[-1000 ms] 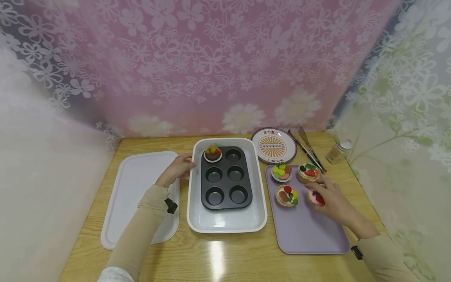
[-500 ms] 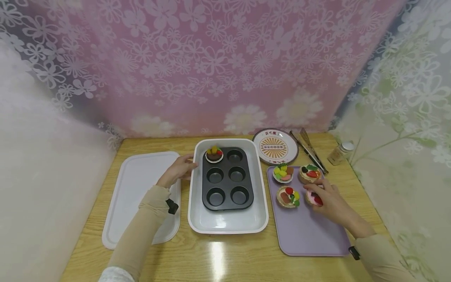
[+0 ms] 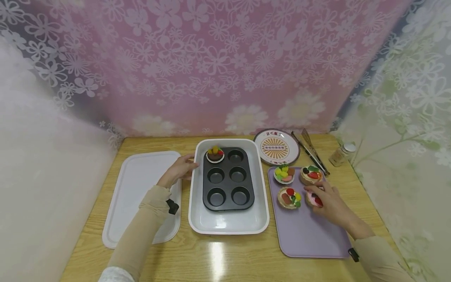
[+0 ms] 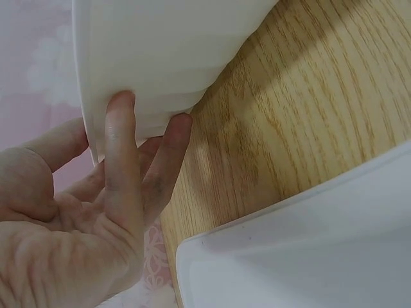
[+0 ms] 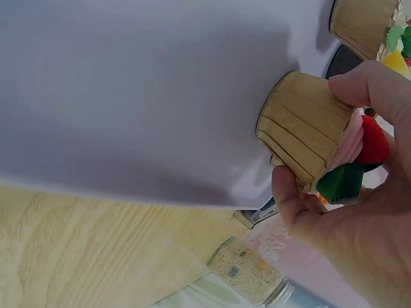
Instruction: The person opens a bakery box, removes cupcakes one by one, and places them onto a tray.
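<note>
My right hand (image 3: pixel 331 205) pinches a cupcake (image 5: pixel 308 125) with pink cream, a red strawberry and a green leaf. The thumb and fingers hold its tan pleated cup from both sides, over the purple tray (image 3: pixel 306 239). A fruit-topped tart (image 3: pixel 289 198) sits to the left of that hand, a strawberry tart (image 3: pixel 311 175) and a fruit cupcake (image 3: pixel 284 174) beyond it. My left hand (image 3: pixel 179 170) holds the left wall of a deep white tub (image 3: pixel 229 229), thumb at the rim, fingertips against the outside. Inside lies a black muffin pan (image 3: pixel 228 180), with a chocolate cupcake (image 3: pixel 215 156) in its far left cup.
A pale flat tray (image 3: pixel 141 196) lies on the wooden table (image 3: pixel 197 258) under my left forearm. Behind the purple tray are a patterned plate (image 3: pixel 276 147), tongs (image 3: pixel 311 153) and a glass jar (image 3: pixel 341 154). Floral cloth walls enclose the back and sides.
The pink cupcake and my right hand shift only slightly on the purple tray. My left hand stays at the tub's edge. The whole scene drifts a little rightward in the view.
</note>
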`<state>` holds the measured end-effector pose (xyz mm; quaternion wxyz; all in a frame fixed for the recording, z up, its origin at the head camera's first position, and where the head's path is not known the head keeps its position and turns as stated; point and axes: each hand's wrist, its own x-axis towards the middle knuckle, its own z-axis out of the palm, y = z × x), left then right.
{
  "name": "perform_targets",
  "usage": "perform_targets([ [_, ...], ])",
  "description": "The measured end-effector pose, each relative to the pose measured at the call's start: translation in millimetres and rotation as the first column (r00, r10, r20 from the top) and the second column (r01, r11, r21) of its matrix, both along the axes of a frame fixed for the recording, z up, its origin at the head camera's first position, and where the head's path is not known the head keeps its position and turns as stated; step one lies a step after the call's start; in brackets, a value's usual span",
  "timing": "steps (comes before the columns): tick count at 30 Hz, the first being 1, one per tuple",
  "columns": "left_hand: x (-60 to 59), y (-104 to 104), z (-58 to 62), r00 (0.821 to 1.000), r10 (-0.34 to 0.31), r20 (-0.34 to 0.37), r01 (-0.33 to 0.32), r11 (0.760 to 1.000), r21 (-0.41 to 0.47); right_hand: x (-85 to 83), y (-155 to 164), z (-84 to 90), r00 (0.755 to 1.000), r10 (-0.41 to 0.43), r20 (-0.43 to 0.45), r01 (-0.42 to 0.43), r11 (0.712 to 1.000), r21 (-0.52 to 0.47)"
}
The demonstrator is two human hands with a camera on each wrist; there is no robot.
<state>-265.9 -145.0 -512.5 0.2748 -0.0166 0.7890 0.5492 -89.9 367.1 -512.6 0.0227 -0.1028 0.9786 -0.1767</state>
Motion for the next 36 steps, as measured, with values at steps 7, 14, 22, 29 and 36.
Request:
perform_targets([
  [7, 2.6, 0, 3.4, 1.0, -0.013, -0.004, 0.013, 1.0, 0.021, 2.3, 1, -2.0, 0.998, 0.033, -0.047, -0.031, 0.999, 0.03],
  [14, 4.0, 0, 3.3, 1.0, -0.012, -0.002, 0.012, 1.0, 0.028, 5.9, -6, 26.7, 0.99, 0.063, -0.129, -0.052, 0.995, 0.084],
  [22, 4.9, -2, 2.9, 1.0, 0.004, -0.001, -0.004, 1.0, 0.027, -43.1, -45, 76.4, 0.968, 0.141, -0.208, -0.125, 0.988, 0.091],
  [29, 7.1, -2, 4.1, 1.0, 0.003, -0.003, -0.003, 0.999, 0.039, -93.7, -93, 93.1, 0.964, 0.22, -0.149, -0.216, 0.976, 0.041],
  [36, 8.4, -2, 6.9, 1.0, -0.006, -0.009, 0.006, 0.999, 0.048, -126.0, -133, 102.9, 0.943, 0.3, -0.146, -0.299, 0.954, 0.031],
])
